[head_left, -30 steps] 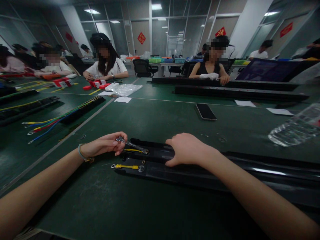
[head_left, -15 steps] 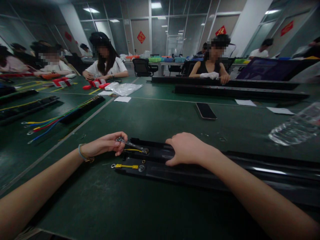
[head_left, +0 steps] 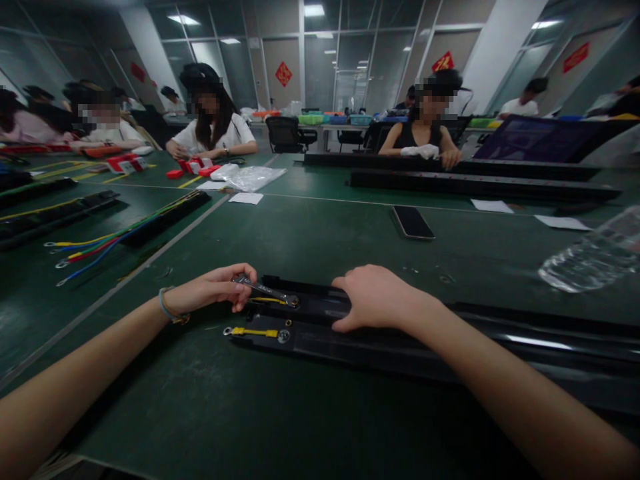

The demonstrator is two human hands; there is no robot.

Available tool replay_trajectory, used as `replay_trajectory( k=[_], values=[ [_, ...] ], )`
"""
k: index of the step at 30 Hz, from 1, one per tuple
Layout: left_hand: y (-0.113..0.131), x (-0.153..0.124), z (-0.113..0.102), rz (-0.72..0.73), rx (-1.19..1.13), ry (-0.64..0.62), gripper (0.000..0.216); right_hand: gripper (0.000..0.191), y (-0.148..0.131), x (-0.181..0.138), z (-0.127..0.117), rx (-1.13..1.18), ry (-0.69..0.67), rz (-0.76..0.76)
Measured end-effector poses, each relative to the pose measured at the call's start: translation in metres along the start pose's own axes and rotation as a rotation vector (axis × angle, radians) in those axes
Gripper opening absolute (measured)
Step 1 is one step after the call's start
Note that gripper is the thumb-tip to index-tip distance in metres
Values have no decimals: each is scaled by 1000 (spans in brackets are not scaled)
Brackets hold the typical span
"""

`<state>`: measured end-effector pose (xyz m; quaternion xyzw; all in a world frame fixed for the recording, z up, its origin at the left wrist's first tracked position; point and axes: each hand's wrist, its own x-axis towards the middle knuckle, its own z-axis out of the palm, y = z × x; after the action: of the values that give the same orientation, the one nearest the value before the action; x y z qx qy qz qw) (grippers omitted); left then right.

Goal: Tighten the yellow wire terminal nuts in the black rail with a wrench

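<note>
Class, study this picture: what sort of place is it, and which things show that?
Probably an assembly workshop: long green workbenches, black rails with coloured wires, a wrench in the left hand, and co-workers seated at benches.

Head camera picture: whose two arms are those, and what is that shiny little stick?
The camera sits on a person's head, so you see that person's own arms. The left hand pinches a small metal wrench, whose far end rests on a long black rail. The right hand lies flat on that rail. A short yellow wire is at the rail's end. On the green table also lie a phone, a plastic bottle and coloured wires. Other people sit farther back.
</note>
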<state>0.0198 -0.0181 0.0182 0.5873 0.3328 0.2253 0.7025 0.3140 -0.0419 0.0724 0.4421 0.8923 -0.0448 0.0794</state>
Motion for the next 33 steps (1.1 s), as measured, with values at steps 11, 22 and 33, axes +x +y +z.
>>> replay_trajectory(
  k=[11, 22, 33],
  values=[
    [-1, 0, -2, 2, -11, -13, 16, 57, -1, 0, -1, 6, -1, -1],
    [-2, 0, -2, 1, -10, -19, 17, 58, -2, -1, -2, 3, -1, 6],
    [-2, 0, -3, -2, -16, -22, 17, 59, -1, -1, -3, 4, -13, 6]
  ],
)
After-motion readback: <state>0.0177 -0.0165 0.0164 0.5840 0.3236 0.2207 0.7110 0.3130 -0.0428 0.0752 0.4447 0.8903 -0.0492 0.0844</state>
